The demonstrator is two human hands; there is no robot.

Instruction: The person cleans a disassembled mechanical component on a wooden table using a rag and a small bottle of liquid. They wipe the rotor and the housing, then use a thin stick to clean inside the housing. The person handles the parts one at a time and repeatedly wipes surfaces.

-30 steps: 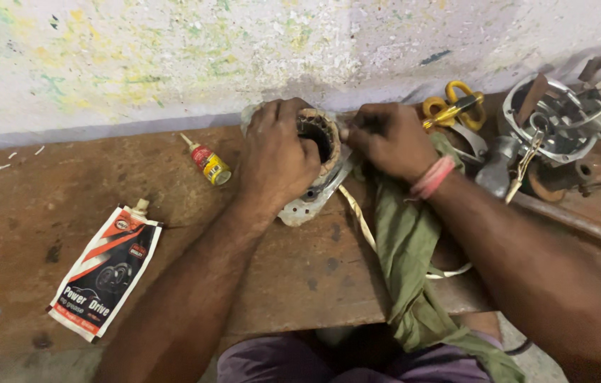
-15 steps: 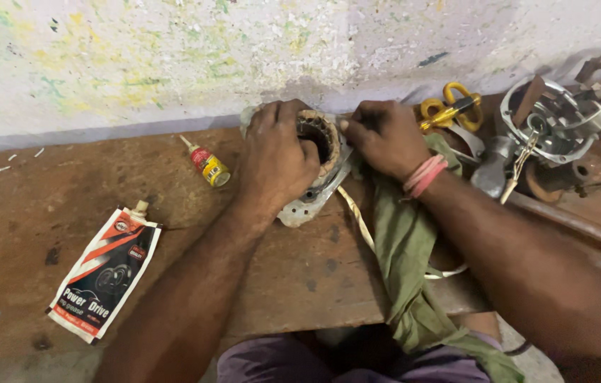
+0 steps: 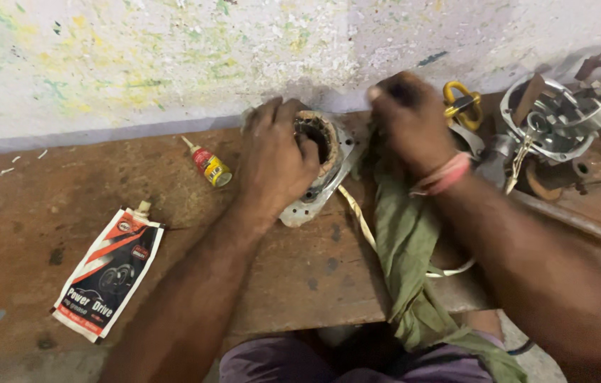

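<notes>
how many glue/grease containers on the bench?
2. A small glue bottle with a red and yellow body lies near the wall, just left of the left hand. A flat spouted pouch lies at the bench's front left. More may be hidden among the clutter at right.

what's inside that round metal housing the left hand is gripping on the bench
Inside the round metal housing, coppery brown windings ring a dark central hole. The left hand covers the housing's left side, so the rest of the windings and whatever lies deep in the hole cannot be seen.
</notes>
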